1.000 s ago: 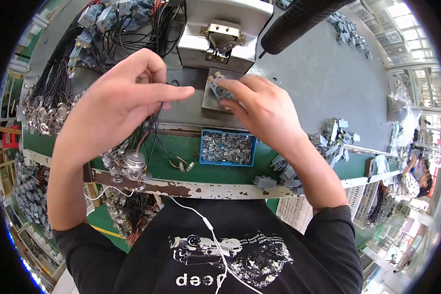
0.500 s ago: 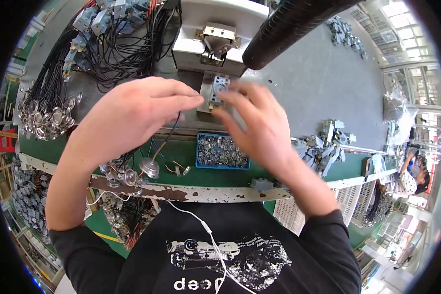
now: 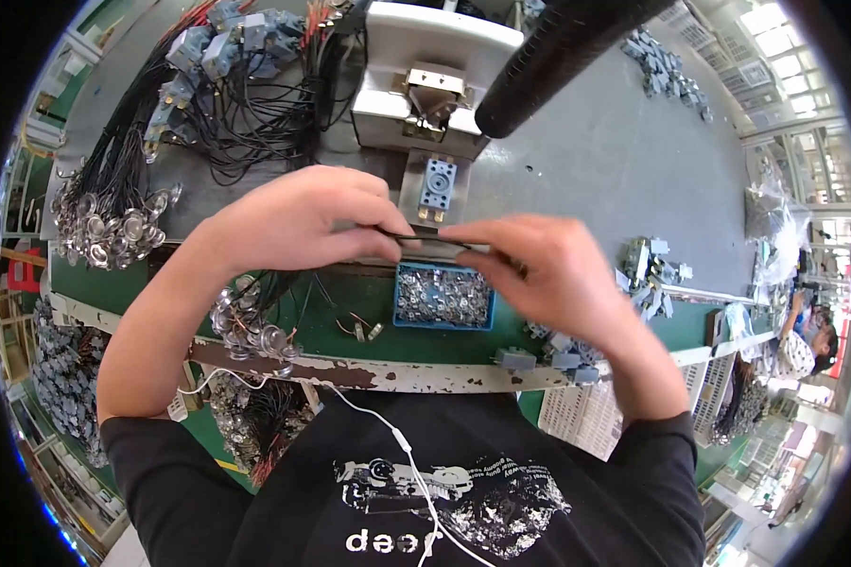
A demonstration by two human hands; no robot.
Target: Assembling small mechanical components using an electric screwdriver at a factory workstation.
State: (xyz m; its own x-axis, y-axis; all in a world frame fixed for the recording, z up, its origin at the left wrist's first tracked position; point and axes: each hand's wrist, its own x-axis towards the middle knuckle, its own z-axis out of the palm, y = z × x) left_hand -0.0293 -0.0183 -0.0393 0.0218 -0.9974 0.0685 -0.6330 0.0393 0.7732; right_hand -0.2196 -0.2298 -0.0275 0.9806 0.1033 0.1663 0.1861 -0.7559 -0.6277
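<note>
A short length of black cable (image 3: pixel 427 237) is stretched level between my two hands. My left hand (image 3: pixel 326 219) pinches one end of it with thumb and fingers. From the right, my right hand (image 3: pixel 539 257) grips the other end; its fingers are partly blurred. Just beyond the cable, a grey-blue switch-like block (image 3: pixel 438 182) with a round centre and brass terminals lies on a metal plate (image 3: pixel 411 194). Neither hand touches that block. Near my hands stands a blue tray (image 3: pixel 397 319) of small metal parts (image 3: pixel 444 295).
A white press-like machine (image 3: pixel 378 118) stands behind the plate, beside a thick black bar (image 3: pixel 558 71). Wired blocks (image 3: pixel 222 52) and round metal discs (image 3: pixel 104 227) are heaped at left. More grey blocks (image 3: pixel 648 269) lie at right. A person (image 3: pixel 799 354) sits far right.
My hands have drawn back toward me from the block and closed on the black cable, now held taut between them. The hanging metal disc near my left hand has dropped from its earlier place.
</note>
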